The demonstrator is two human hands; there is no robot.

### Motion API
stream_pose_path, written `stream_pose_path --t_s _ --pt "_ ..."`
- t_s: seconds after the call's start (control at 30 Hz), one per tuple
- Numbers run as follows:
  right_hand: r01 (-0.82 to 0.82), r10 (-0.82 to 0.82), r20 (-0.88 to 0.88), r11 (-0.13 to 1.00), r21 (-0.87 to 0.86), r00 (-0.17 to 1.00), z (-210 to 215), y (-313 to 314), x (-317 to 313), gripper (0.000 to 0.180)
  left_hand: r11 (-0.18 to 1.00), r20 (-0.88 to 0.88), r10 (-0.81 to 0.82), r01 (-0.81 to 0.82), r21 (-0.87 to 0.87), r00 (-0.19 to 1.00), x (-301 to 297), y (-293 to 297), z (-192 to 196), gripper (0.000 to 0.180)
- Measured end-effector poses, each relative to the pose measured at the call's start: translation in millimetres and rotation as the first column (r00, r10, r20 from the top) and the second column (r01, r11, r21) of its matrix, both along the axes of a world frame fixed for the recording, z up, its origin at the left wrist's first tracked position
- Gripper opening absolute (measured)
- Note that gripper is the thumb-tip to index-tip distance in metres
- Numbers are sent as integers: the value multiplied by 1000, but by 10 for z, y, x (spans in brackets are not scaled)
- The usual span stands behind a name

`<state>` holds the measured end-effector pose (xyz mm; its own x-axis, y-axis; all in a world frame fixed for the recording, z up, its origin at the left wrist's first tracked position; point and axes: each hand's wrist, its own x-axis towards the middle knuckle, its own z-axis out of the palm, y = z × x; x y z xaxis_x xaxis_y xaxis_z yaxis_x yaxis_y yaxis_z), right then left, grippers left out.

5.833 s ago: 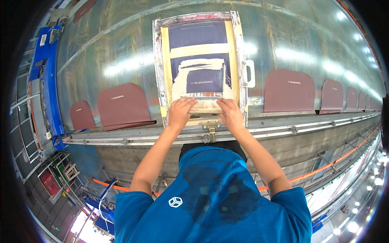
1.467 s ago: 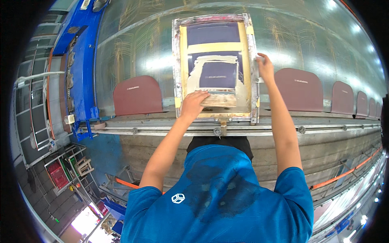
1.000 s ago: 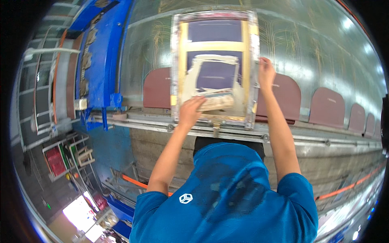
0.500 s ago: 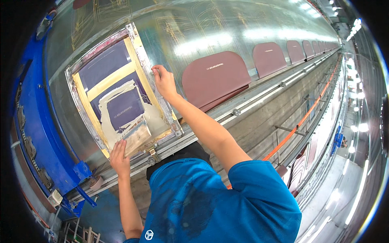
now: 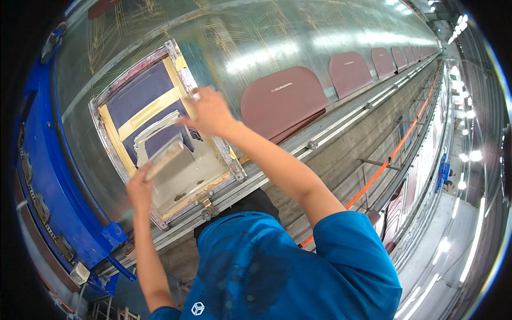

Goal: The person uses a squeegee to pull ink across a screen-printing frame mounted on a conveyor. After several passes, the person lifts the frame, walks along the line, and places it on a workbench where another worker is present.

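A screen-printing frame point(image 5: 111, 152) lies on the table, its purple mesh point(image 5: 141, 98) bordered by yellow tape. Pale grey ink point(image 5: 194, 173) is spread over the near part of the mesh. My left hand point(image 5: 140, 188) grips one end of a squeegee point(image 5: 166, 158), held tilted above the ink. Over the frame's right rail is my right hand point(image 5: 212, 112), smeared by motion. Its thumb and fingers look apart, and I see nothing in them. Part of the mesh is hidden behind the squeegee.
Maroon rounded panels point(image 5: 285, 101) lie in a row along the table edge to the right. A metal rail point(image 5: 341, 125) with bolts runs before them. Blue machinery point(image 5: 48, 176) stands at the left. An orange hose point(image 5: 381, 178) runs beyond the rail.
The squeegee has risen off the near end of the mesh and swung farther over it, with my left hand around its end. My right hand has moved left, from the rail over the mesh.
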<state>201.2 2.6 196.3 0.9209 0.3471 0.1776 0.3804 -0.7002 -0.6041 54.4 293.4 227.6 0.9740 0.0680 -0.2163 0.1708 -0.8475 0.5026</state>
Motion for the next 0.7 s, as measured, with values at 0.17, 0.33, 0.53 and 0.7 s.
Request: stream_pose_path --t_s 0.17,0.33,0.53,0.7 --pt "-358 325 -227 925 -125 918 172 616 -67 26 999 -73 -51 51 3 996 769 142 322 48" --pt "-230 234 -62 971 64 970 52 918 -911 27 960 56 -160 142 239 986 65 472 349 49" --pt "-283 279 -85 958 -42 957 -235 829 -1467 34 975 71 -198 189 114 978 -454 430 141 56" --pt "-164 185 -152 976 140 971 -183 2243 -1030 42 972 8 -191 188 142 982 24 1795 177 51"
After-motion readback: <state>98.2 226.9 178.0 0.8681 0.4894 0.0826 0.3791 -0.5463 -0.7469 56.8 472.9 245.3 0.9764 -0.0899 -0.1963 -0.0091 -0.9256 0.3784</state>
